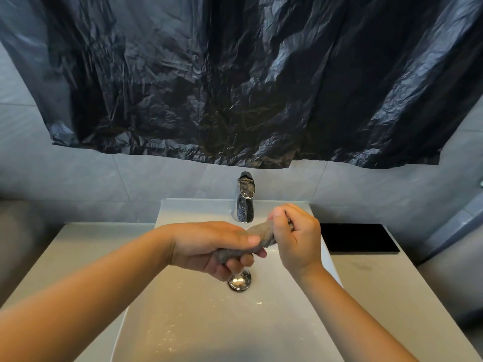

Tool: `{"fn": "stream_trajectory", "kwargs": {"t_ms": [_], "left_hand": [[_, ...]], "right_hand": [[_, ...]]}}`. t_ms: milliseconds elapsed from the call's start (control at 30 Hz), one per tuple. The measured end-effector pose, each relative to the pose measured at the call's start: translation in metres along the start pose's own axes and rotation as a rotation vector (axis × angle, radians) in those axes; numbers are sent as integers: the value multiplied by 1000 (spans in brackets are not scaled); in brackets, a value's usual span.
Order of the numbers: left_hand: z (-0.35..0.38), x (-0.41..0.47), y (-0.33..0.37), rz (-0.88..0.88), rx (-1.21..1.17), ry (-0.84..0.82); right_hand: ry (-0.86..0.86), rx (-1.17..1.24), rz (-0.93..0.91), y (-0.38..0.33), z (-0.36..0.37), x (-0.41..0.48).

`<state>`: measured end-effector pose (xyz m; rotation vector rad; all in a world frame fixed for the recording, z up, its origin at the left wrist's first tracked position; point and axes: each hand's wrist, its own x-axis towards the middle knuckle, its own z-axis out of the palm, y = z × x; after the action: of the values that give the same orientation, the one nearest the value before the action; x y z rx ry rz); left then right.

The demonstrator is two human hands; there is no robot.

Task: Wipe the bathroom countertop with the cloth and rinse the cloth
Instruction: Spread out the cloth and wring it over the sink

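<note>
Two bare hands hold a grey cloth, twisted into a rope, above a pale sink. The left hand curls its fingers around one end; the right hand grips the other end, nearer the chrome tap. The cloth hangs just above the metal drain. A countertop flanks the sink, with a black mat on its right. Crinkled black plastic covers the wall above.
</note>
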<state>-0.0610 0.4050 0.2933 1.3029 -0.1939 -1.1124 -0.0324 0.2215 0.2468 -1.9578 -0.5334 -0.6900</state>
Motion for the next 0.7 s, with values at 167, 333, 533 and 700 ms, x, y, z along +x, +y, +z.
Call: {"fn": "stream_trajectory", "kwargs": {"t_ms": [167, 333, 533, 700], "left_hand": [[16, -1, 5, -29, 673, 353], [13, 11, -4, -62, 1196, 573], [-1, 24, -21, -47, 1453, 605], [-14, 28, -32, 38, 1572, 591]], "right_hand": [[-175, -149, 54, 9, -1, 1], [-389, -240, 274, 12, 9, 3], [-554, -138, 678, 24, 18, -5], [-650, -54, 859, 26, 23, -6]]}}
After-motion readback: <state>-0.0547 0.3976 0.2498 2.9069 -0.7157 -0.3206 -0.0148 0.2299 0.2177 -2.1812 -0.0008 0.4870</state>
